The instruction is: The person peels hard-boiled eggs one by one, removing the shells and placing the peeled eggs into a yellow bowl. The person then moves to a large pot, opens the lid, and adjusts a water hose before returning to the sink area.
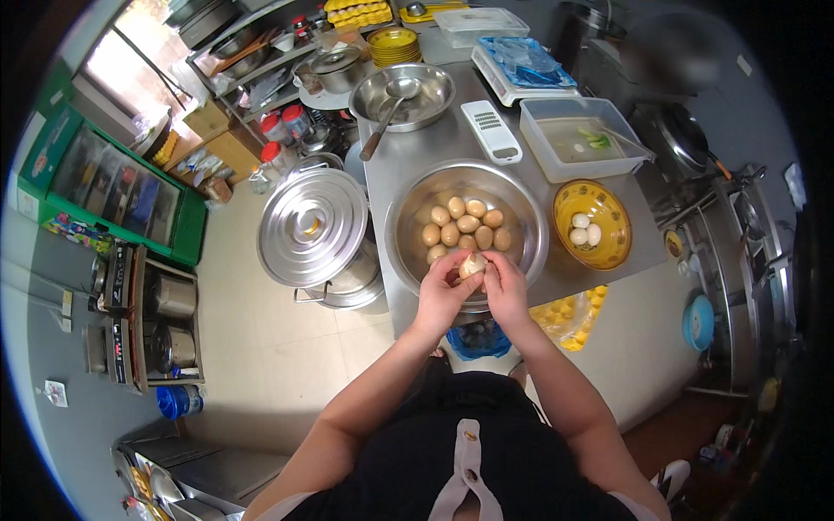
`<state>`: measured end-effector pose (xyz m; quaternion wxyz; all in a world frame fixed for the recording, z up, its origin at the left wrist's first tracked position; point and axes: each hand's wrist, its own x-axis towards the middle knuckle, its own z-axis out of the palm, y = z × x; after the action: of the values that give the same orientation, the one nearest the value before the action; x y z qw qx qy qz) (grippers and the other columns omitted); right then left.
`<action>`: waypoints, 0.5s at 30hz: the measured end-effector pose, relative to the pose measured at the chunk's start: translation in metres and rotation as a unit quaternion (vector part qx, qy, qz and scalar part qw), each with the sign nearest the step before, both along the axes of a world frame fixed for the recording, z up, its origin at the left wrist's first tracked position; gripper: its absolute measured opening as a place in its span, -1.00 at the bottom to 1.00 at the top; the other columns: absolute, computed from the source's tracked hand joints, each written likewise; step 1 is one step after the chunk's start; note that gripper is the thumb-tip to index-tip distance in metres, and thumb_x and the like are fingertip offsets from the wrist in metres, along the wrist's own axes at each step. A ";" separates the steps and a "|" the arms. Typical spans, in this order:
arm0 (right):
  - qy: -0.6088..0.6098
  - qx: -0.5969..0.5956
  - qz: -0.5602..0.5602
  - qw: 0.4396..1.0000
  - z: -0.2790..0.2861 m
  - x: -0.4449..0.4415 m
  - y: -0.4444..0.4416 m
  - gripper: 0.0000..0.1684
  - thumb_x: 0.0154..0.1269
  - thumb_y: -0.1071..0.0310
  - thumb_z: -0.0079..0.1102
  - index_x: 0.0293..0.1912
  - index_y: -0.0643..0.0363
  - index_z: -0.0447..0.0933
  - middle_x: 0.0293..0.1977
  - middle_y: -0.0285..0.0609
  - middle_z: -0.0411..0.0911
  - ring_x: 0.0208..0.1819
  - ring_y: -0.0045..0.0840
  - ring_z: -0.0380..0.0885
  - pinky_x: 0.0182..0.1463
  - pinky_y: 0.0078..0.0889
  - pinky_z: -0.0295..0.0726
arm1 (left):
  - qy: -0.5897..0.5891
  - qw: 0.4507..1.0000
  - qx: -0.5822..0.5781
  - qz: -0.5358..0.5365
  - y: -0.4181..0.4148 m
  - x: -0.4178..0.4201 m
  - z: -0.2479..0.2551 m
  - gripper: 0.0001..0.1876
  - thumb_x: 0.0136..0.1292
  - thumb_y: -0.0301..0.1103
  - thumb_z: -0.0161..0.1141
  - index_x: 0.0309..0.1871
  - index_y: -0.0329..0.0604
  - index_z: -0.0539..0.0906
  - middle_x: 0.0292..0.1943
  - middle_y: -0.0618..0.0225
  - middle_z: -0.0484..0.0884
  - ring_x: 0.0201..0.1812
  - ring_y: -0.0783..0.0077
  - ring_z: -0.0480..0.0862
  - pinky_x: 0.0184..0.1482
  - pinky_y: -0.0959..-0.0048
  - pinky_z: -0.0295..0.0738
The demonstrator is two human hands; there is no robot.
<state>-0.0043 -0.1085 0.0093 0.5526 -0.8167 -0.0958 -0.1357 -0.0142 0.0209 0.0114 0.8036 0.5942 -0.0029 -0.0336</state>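
Observation:
Both hands meet over the near side of a wide stainless steel basin [535, 260] that holds several brown eggs [467, 223]. Between the fingertips is a partly peeled egg [472, 266], white with bits of brown shell on it. My left hand [444, 286] grips it from the left, and my right hand [505, 283] has its fingers on the egg's right side. Right of the basin stands an amber patterned bowl [612, 244] with three peeled eggs [585, 230] inside. The palms and some fingertips are hidden.
A lidded steel pot [311, 228] stands left of the table. Beyond the basin are a steel bowl [433, 107] with a ladle [391, 117], a white grater [492, 130] and a plastic tub [573, 170]. Under the table's near edge hangs a blue bag [479, 342].

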 end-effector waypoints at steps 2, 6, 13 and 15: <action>-0.026 -0.023 -0.008 0.999 -0.001 0.001 -0.001 -0.81 0.31 0.44 -0.11 -0.15 0.28 0.46 -0.39 -0.10 0.51 -0.47 -0.50 0.50 -0.41 -0.47 0.47 | 0.004 1.000 -0.004 0.005 -0.002 0.000 -0.003 -0.58 0.18 -0.51 0.25 0.11 -0.28 0.45 -0.07 0.35 0.49 -0.05 0.49 0.56 -0.02 0.55 0.51; -0.108 -0.069 -0.031 0.991 -0.003 0.004 0.000 -0.81 0.32 0.45 -0.12 -0.15 0.28 0.45 -0.42 -0.11 0.49 -0.53 -0.50 0.49 -0.43 -0.48 0.46 | 0.030 0.999 -0.030 0.011 -0.004 0.000 -0.006 -0.60 0.23 -0.46 0.20 0.13 -0.28 0.44 -0.04 0.35 0.50 -0.05 0.48 0.56 -0.03 0.56 0.52; 0.109 0.056 0.009 0.992 0.015 -0.001 -0.001 -0.83 0.23 0.48 -0.04 -0.17 0.25 0.44 -0.35 0.05 0.51 -0.35 -0.17 0.53 -0.26 -0.27 0.48 | 0.098 0.990 -0.097 0.018 0.001 0.002 -0.003 -0.62 0.32 -0.33 0.11 0.17 -0.23 0.42 -0.02 0.36 0.53 -0.06 0.55 0.54 -0.05 0.59 0.49; 0.044 0.015 -0.007 0.999 0.006 0.002 0.000 -0.84 0.21 0.50 -0.02 -0.18 0.24 0.44 -0.37 0.02 0.52 -0.38 -0.25 0.54 -0.30 -0.31 0.49 | 0.094 0.992 -0.075 0.023 0.001 0.003 -0.003 -0.63 0.34 -0.30 0.09 0.16 -0.21 0.42 -0.05 0.37 0.53 -0.07 0.58 0.53 -0.08 0.60 0.49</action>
<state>-0.0027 -0.1087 0.0154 0.5675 -0.8142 -0.0633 -0.1050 -0.0116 0.0220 0.0082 0.8433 0.5261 0.0843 -0.0703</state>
